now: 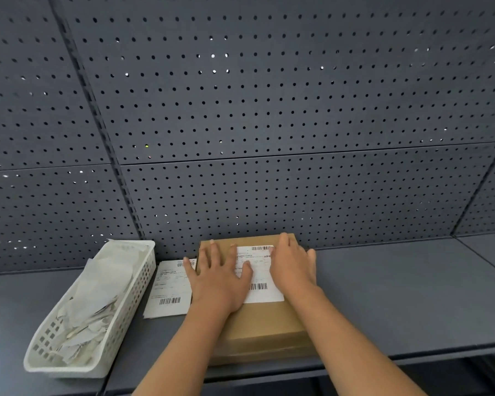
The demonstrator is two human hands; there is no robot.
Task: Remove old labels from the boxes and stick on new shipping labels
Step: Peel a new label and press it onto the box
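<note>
- Left hand [216, 277] and right hand [292, 267] lie nearest, arms reaching straight forward; both flat, palms down, fingers straight and gripping nothing.
- New label [259, 271]: white, barcodes at its far and near ends, on the far half of the box [263, 324] top. Long axis runs away from the person, slightly skewed.
- Label sits directly between the hands: left palm covers its left edge with the thumb on the paper, right palm covers its right edge. Neither is nearer.
- Judgement: pressing-down step; next stroke probably sideways, outward from the centre.
- Box lies flat on the grey shelf [397, 295], far end near the pegboard [269, 110].
- Spare label sheets [169, 287] lie just left of the box; beyond them a white basket [132, 298] holds crumpled paper.
</note>
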